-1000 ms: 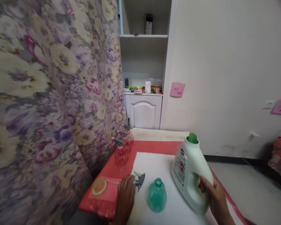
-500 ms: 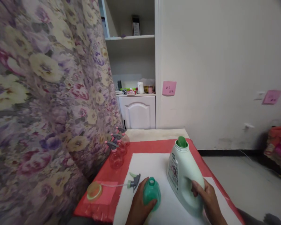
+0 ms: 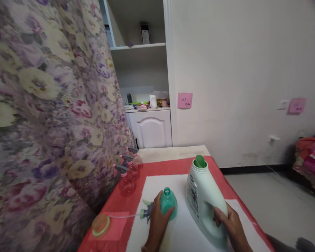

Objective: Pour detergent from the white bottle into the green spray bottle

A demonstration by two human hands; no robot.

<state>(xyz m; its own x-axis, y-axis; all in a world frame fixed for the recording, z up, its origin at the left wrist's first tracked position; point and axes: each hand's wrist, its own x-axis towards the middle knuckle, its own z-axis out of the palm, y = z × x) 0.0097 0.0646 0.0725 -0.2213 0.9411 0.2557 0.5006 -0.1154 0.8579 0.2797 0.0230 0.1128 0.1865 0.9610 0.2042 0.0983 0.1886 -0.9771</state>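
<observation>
My left hand point(image 3: 159, 213) is wrapped round a green see-through spray bottle point(image 3: 168, 204) with its top off and its neck open. My right hand point(image 3: 229, 222) grips the handle of a large pale green detergent jug point(image 3: 204, 201), whose uncapped mouth shows a darker green spout. The jug stands nearly upright, apart from the bottle. Partly behind my left hand lies a grey and green spray trigger head point(image 3: 146, 212), its thin tube pointing left. At the tube's far end sits a round orange-and-green cap point(image 3: 101, 225).
Several pink spray bottles point(image 3: 127, 183) with grey trigger heads stand along the table's left side, beside a flowered curtain point(image 3: 60, 122). White paper point(image 3: 154, 185) covers part of the red tablecloth point(image 3: 170, 167). A white cabinet point(image 3: 153, 129) stands beyond the table.
My left hand has moved the green bottle slightly forward, now covering part of the trigger head. The jug stays in my right hand. The view has turned slightly.
</observation>
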